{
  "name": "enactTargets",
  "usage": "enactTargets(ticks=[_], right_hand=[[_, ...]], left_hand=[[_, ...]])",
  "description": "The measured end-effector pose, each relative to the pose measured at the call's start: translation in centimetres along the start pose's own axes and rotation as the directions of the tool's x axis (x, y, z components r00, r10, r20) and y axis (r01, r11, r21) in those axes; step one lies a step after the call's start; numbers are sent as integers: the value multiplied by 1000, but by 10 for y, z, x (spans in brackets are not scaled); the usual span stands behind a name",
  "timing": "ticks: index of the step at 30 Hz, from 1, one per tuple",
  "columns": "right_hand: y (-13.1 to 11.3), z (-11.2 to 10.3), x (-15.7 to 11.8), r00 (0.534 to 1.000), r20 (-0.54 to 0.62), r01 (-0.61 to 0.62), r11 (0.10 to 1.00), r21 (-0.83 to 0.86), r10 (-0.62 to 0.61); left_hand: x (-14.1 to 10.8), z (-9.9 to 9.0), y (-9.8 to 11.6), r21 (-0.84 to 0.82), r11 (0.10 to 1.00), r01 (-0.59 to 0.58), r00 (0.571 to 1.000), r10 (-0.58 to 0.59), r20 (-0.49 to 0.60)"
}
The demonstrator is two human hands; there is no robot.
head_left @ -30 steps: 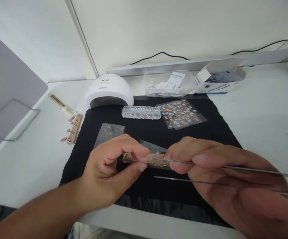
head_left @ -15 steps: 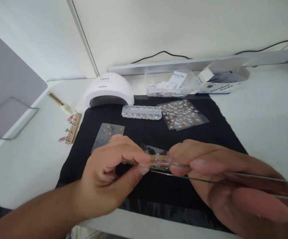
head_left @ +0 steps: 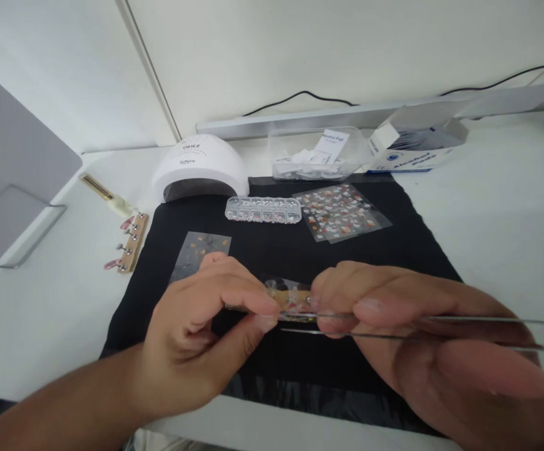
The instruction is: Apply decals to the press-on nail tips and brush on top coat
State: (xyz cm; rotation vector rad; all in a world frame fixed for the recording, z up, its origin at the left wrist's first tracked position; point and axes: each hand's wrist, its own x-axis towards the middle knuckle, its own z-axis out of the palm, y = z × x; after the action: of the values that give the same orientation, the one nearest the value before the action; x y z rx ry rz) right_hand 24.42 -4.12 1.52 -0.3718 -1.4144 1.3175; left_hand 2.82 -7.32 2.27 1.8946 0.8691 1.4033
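My left hand (head_left: pixel 206 329) has its thumb and forefinger pinched together on a thin edge, apparently of a clear sticker sheet. My right hand (head_left: pixel 394 326) holds tweezers (head_left: pixel 497 321), their two long metal arms lying level across the fingers. Both tweezer tips point left towards my left fingertips; the lower arm stands a little apart from the upper one. Between and behind the hands, a wooden strip with nail tips on it (head_left: pixel 293 299) lies on the black mat (head_left: pixel 266 250), partly hidden. Whether the tweezer tips touch the pinched edge I cannot tell.
On the mat lie a clear case of small gems (head_left: pixel 263 210), patterned sticker sheets (head_left: pixel 342 213) and another sheet (head_left: pixel 201 250). Behind stand a white nail lamp (head_left: pixel 201 166), a clear tub (head_left: pixel 316 153) and an alcohol pad box (head_left: pixel 412 147). A nail stand (head_left: pixel 133 244) and brush (head_left: pixel 102 191) are left.
The view has shifted slightly. The tweezers now lie more level, and the gap between their arms near the tips looks a little wider. Both hands keep their grips.
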Motion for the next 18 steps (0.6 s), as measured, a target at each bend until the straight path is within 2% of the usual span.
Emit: enactTargets(ticks=[5,12,15,18], right_hand=[[-3,0,3,1000,3,17,1000,1,-17],[-3,7,8,998,-69,11,997,71,-6],[-4,8,9,994,-106,-13,996,89,23],[-4,7,10,982,-153,-92,988,127,111]], left_hand=[[-1,1,-1,-10,1000,1,1000,0,9],[0,3,2,-69,994,87,996,-89,-17],[1,3,2,-92,987,130,990,-133,-38],[0,3,3,-132,969,209,974,-219,-63]])
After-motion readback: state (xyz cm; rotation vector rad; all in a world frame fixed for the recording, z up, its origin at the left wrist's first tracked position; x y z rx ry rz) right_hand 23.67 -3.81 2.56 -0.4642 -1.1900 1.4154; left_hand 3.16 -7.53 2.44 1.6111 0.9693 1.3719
